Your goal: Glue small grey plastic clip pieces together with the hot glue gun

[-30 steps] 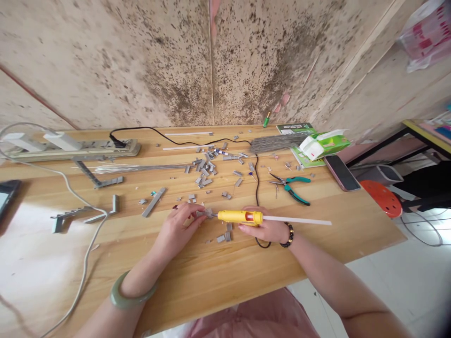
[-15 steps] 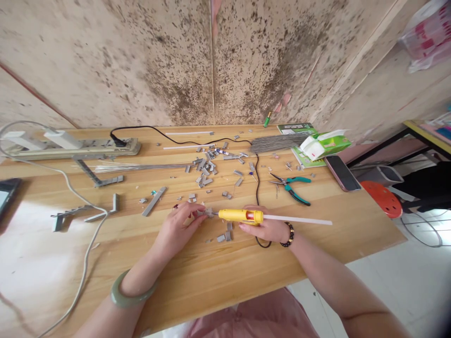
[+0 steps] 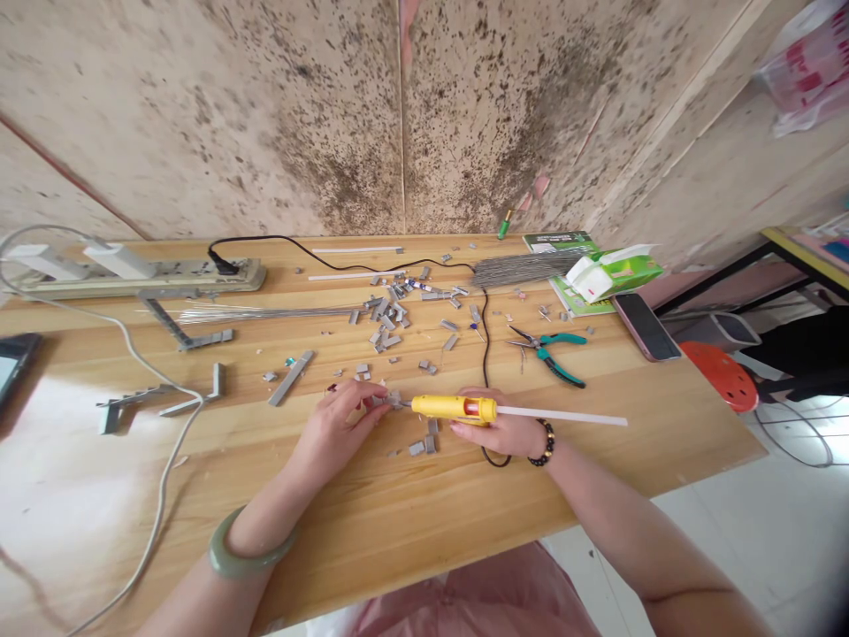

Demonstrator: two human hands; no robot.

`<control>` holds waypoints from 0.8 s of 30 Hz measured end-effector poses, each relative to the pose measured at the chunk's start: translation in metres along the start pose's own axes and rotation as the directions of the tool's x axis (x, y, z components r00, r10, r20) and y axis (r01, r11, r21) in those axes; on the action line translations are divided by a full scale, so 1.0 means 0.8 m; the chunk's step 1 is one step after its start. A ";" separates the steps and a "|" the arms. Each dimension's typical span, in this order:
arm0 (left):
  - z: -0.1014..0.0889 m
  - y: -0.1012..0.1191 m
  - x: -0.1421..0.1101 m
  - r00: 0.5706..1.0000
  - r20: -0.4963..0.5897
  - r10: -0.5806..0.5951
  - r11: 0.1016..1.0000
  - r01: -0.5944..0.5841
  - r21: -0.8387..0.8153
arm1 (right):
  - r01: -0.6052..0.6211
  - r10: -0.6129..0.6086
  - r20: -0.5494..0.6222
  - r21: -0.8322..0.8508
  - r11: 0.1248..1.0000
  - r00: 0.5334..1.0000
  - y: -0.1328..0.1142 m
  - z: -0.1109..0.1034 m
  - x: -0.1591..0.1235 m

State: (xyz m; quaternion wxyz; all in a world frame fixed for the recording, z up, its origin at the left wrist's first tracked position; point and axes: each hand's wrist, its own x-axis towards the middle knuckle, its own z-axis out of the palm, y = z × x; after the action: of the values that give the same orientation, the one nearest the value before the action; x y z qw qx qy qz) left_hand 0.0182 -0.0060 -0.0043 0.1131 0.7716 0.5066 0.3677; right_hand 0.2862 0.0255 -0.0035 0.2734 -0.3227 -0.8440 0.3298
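Note:
My right hand (image 3: 499, 431) grips a yellow glue gun (image 3: 453, 408) lying sideways, with a white glue stick (image 3: 563, 415) poking out of its back to the right. The gun's nozzle points left at a small grey piece (image 3: 391, 400). My left hand (image 3: 337, 423) pinches that grey piece between its fingertips, just above the wooden table (image 3: 411, 522). A few more small grey pieces (image 3: 422, 446) lie right under the gun.
Several grey pieces (image 3: 388, 318) are scattered mid-table. Green-handled pliers (image 3: 554, 347), a phone (image 3: 646, 326), a green tissue pack (image 3: 614, 270) and a wire bundle (image 3: 523, 265) lie to the right. A power strip (image 3: 142, 276), grey brackets (image 3: 156, 402) and a white cable (image 3: 159, 495) occupy the left. The gun's black cord (image 3: 484, 341) runs back.

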 end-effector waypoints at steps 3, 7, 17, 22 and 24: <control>-0.001 0.000 0.000 1.000 -0.002 0.005 1.000 -0.005 -0.002 | 0.014 -0.014 0.008 -0.010 1.000 1.000 0.002 0.001 -0.001; -0.001 0.001 0.001 1.000 -0.002 0.010 1.000 -0.010 -0.012 | 0.013 -0.013 0.001 -0.013 1.000 1.000 0.000 0.000 0.001; 0.000 0.000 0.000 1.000 -0.005 0.022 1.000 -0.022 -0.005 | 0.029 -0.029 0.011 0.009 1.000 1.000 0.002 0.001 0.000; -0.001 0.001 0.001 1.000 0.004 0.005 1.000 -0.005 -0.005 | -0.009 0.009 0.015 0.025 1.000 1.000 -0.008 -0.005 0.005; 0.000 0.001 0.001 1.000 0.004 -0.001 1.000 0.001 -0.005 | -0.003 0.003 0.006 0.028 1.000 1.000 -0.006 -0.004 0.004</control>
State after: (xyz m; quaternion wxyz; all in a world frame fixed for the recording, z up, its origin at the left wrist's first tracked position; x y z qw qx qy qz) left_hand 0.0188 -0.0060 -0.0035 0.1163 0.7718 0.5059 0.3673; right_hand 0.2844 0.0259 0.0026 0.2750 -0.3191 -0.8396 0.3430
